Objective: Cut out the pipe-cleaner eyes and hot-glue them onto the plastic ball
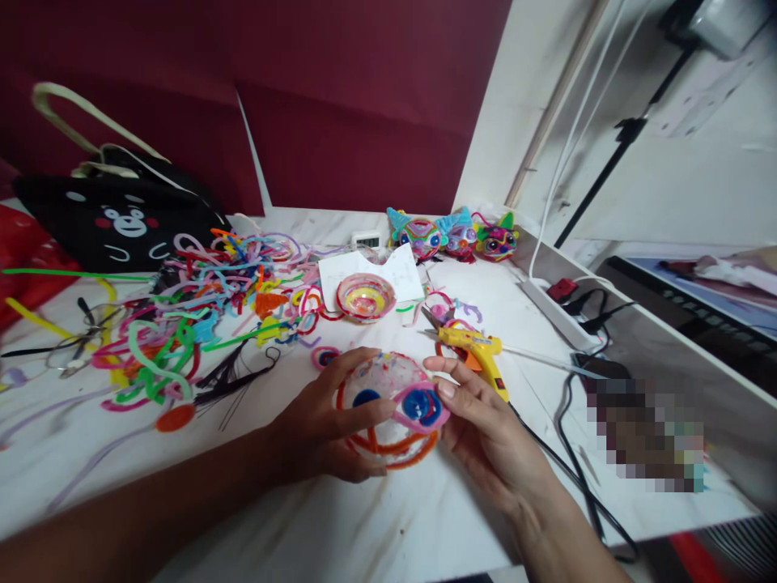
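Note:
My left hand (340, 425) is wrapped around the left side of a clear, rounded craft ball (388, 374) trimmed with orange pipe cleaner. Thumb and fingers of my right hand (477, 413) pinch the right edge of a pink-rimmed blue pipe-cleaner eye (418, 405), which lies against the front of the ball. A second blue eye shows partly behind my left fingers. Just behind the ball, a small round pipe-cleaner piece (326, 357) rests on the table. A yellow hot glue gun (477, 348) lies beyond my right hand, beside scissors (432, 322).
Tangled pipe cleaners (182, 324) cover the left of the table (340, 530). A colourful bowl (365, 298) sits on white paper behind the ball. Finished-looking animal heads (418, 235) stand at the back. A power strip (558, 312) and black cables run along the right.

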Available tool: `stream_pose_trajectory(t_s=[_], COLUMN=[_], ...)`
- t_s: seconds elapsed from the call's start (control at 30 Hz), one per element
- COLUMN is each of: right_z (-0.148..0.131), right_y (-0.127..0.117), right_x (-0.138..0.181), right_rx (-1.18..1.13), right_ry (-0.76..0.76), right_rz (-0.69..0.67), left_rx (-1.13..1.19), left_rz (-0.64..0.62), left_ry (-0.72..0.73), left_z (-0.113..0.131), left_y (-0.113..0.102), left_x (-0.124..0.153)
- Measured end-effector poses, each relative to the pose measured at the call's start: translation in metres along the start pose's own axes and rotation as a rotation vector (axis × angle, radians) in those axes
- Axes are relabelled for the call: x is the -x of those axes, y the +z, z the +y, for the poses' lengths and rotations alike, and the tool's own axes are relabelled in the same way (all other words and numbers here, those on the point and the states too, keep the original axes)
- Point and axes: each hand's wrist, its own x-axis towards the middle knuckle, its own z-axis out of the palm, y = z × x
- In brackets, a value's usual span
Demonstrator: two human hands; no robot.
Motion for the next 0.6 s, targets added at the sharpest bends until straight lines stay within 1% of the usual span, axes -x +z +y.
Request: stream_pose_trajectory(t_s=[0.13,0.23,0.3,0.47,0.6], right_z=[0.000,0.000,0.001,0.005,0.006], right_y=[0.000,0.000,0.002,0.010,0.016], right_x=[0.000,0.001,0.002,0.004,0.005], right_rx=[0.011,0.036,0.062,0.160,0.246], right_ry=[-0.006,-0.010,-0.022,-0.079,-0.071], right_rz=[0.030,0.060,0.076,0.083,0.081], left_rx=[-0.022,-0.049,-0.057,-0.078,-0.125], left_rz=[0.000,-0.019,-0.032,-0.037,-0.035], left_ry=[0.025,0.066,0.067,0.052,0.086], left_z=[-0.003,-0.006,-0.008,-0.011,-0.012], left_y=[0.000,-0.001,-0.001,0.003,0.006], left_x=[-0.001,-0.001,0.000,0.004,0.006])
